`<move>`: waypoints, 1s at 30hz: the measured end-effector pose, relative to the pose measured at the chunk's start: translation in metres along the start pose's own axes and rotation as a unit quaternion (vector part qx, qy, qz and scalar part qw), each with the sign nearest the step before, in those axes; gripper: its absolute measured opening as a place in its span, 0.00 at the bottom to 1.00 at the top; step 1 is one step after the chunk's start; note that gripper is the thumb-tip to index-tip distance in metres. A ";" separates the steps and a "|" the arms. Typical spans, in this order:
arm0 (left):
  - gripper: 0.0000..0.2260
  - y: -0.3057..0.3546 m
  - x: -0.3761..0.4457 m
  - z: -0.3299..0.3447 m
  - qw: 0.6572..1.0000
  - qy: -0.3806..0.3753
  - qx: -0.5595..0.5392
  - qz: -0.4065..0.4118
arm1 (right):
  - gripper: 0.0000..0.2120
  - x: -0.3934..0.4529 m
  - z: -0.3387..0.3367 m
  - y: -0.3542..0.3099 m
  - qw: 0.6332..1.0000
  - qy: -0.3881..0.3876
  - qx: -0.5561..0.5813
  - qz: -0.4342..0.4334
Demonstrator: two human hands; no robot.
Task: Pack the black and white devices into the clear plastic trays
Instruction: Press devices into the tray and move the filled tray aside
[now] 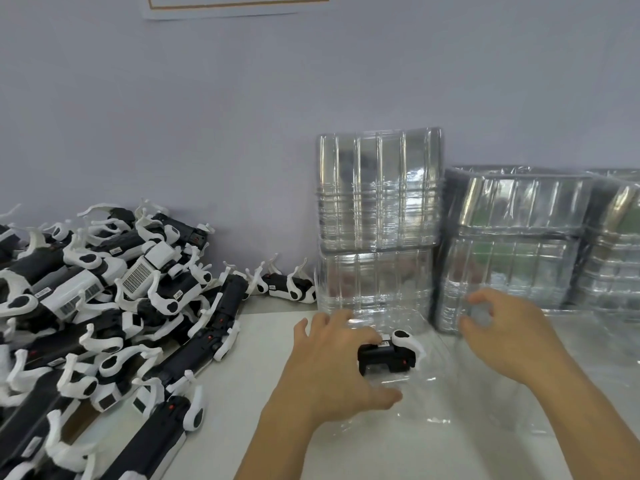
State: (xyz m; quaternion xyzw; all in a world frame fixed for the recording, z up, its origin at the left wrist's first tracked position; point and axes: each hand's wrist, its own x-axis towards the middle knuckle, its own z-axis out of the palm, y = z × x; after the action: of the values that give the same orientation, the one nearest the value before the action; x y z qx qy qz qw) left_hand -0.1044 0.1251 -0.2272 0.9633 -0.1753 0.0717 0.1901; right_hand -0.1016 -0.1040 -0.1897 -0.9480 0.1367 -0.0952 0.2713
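**packrat_88:** so where are you at in this shot? looks like barely started lol

**me:** yeah pretty much. My left hand (332, 368) has its fingers curled over one black and white device (391, 353), setting it down into the clear plastic tray (450, 407) lying flat on the table (252, 403) right in front of me. My right hand (509, 337) is off to the side, apart from the left, fingertips pinching the far edge of that tray, I think to hold it steady. It's blurry there, so I can't swear what it's gripping.

**packrat_88:** and the rest?

**me:** big pile of devices (97, 306) to my left, none packed as far as I can tell. Stacks of empty trays (379, 230) stand against the wall behind.

**packrat_88:** what's next then?

**me:** my guess: get this one seated properly in its slot, then let go and reach left for another. The white arms stick out and look like they'd snag, and the tray's flimsy, so it probably needs holding down.
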 end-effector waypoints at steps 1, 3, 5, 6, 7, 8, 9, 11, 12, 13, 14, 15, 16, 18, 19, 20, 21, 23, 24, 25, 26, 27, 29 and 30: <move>0.32 -0.001 0.000 -0.002 1.000 0.016 -0.016 0.004 | 0.18 0.000 0.000 0.000 1.000 0.006 0.004 0.000; 0.34 -0.003 0.000 -0.007 0.997 0.044 -0.056 0.011 | 0.16 0.001 0.000 0.001 1.000 0.017 0.010 -0.002; 0.33 -0.006 0.000 -0.011 0.992 0.062 -0.112 0.004 | 0.16 0.003 0.001 0.002 1.000 0.023 0.016 -0.002; 0.32 -0.007 -0.001 -0.012 0.988 0.070 -0.141 -0.001 | 0.15 0.004 0.001 0.002 0.999 0.027 0.020 -0.002; 0.31 -0.008 -0.001 -0.014 0.982 0.080 -0.173 -0.005 | 0.15 0.005 0.002 0.003 0.999 0.033 0.025 -0.003; 0.30 -0.009 -0.002 -0.016 0.973 0.094 -0.211 -0.007 | 0.15 0.005 0.002 0.003 0.999 0.041 0.033 -0.006; 0.28 -0.009 -0.003 -0.019 0.961 0.107 -0.256 -0.007 | 0.14 0.006 0.002 0.003 0.998 0.051 0.042 -0.012; 0.25 -0.013 -0.003 -0.025 0.932 0.131 -0.338 -0.004 | 0.12 0.007 0.001 0.004 0.994 0.076 0.067 -0.030; 0.24 -0.016 -0.003 -0.028 0.919 0.135 -0.370 0.000 | 0.11 0.007 0.001 0.003 0.991 0.092 0.081 -0.044; 0.22 -0.018 -0.002 -0.030 0.906 0.134 -0.402 0.004 | 0.11 0.006 0.000 0.002 0.987 0.109 0.097 -0.066; 0.21 -0.021 -0.002 -0.032 0.890 0.135 -0.437 0.005 | 0.10 0.005 0.000 -0.001 0.981 0.128 0.114 -0.097; 0.20 -0.023 -0.002 -0.033 0.871 0.139 -0.472 0.002 | 0.10 0.003 0.000 -0.006 0.972 0.144 0.131 -0.133; 0.20 -0.025 -0.003 -0.034 0.851 0.148 -0.504 -0.001 | 0.10 -0.001 0.000 -0.012 0.962 0.155 0.150 -0.170; 0.18 -0.027 -0.004 -0.035 0.806 0.155 -0.571 -0.007 | 0.10 -0.007 0.004 -0.026 0.942 0.153 0.194 -0.228; 0.17 -0.027 -0.005 -0.035 0.778 0.153 -0.609 -0.011 | 0.11 -0.011 0.007 -0.032 0.933 0.143 0.212 -0.251; 0.16 -0.026 -0.006 -0.035 0.748 0.152 -0.646 -0.017 | 0.10 -0.015 0.011 -0.039 0.926 0.133 0.225 -0.273; 0.16 -0.025 -0.006 -0.035 0.716 0.157 -0.680 -0.032 | 0.10 -0.018 0.015 -0.045 0.918 0.124 0.233 -0.295; 0.19 -0.022 -0.006 -0.035 0.649 0.180 -0.736 -0.077 | 0.11 -0.026 0.025 -0.057 0.903 0.110 0.251 -0.330; 0.21 -0.021 -0.007 -0.035 0.616 0.187 -0.760 -0.093 | 0.11 -0.030 0.029 -0.062 0.895 0.105 0.264 -0.344; 0.21 -0.019 -0.008 -0.035 0.590 0.188 -0.778 -0.103 | 0.11 -0.034 0.034 -0.066 0.885 0.098 0.279 -0.359; 0.22 -0.017 -0.008 -0.035 0.572 0.186 -0.792 -0.107 | 0.11 -0.038 0.038 -0.070 0.876 0.088 0.292 -0.373; 0.23 -0.016 -0.009 -0.036 0.558 0.183 -0.802 -0.111 | 0.12 -0.041 0.041 -0.073 0.868 0.078 0.301 -0.386; 0.25 -0.015 -0.010 -0.035 0.531 0.179 -0.821 -0.111 | 0.14 -0.046 0.046 -0.077 0.854 0.083 0.309 -0.410; 0.25 -0.015 -0.011 -0.035 0.519 0.172 -0.830 -0.108 | 0.15 -0.047 0.048 -0.079 0.848 0.099 0.304 -0.423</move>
State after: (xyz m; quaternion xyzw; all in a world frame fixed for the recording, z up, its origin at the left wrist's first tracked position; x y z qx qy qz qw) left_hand -0.1112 0.1554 -0.2028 0.3492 -0.0136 0.0370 0.9362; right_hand -0.1174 -0.0012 -0.1922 -0.7696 -0.2867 -0.3313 0.4645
